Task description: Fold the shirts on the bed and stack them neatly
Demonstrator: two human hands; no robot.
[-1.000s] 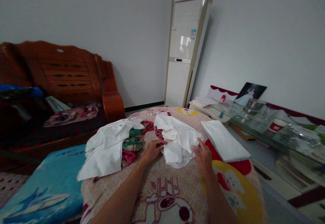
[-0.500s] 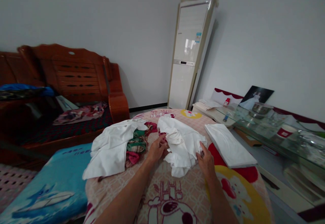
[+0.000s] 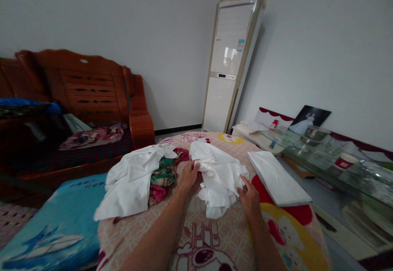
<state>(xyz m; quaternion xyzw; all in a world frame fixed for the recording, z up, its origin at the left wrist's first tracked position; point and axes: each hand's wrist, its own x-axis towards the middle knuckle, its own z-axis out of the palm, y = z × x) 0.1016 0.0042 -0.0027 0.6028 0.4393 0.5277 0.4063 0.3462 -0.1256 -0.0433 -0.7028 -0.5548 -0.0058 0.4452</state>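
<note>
A crumpled white garment (image 3: 218, 175) lies on the round table with the pink patterned cover (image 3: 196, 217). My left hand (image 3: 190, 173) pinches its left edge between thumb and fingers. At the right edge, my right hand (image 3: 248, 192) has its fingers closed on the same cloth. Left of it lies a pile with another white garment (image 3: 130, 183) on top of green plaid cloth (image 3: 164, 172) and dark pink cloth (image 3: 158, 194). A neatly folded white cloth (image 3: 278, 179) rests to the right of my right hand.
A brown wooden sofa (image 3: 82, 91) stands at the left, with a blue printed cushion (image 3: 58, 222) near the table. Behind the table rises a tall white air conditioner (image 3: 222, 66). A glass-topped cabinet (image 3: 310, 152) with a metal bowl (image 3: 317, 134) and a cup (image 3: 345, 160) runs along the right.
My left hand has moved slightly up and taken hold of the garment's left edge. The bunched upper part of the cloth has been spread flatter. My right hand stays at the right edge.
</note>
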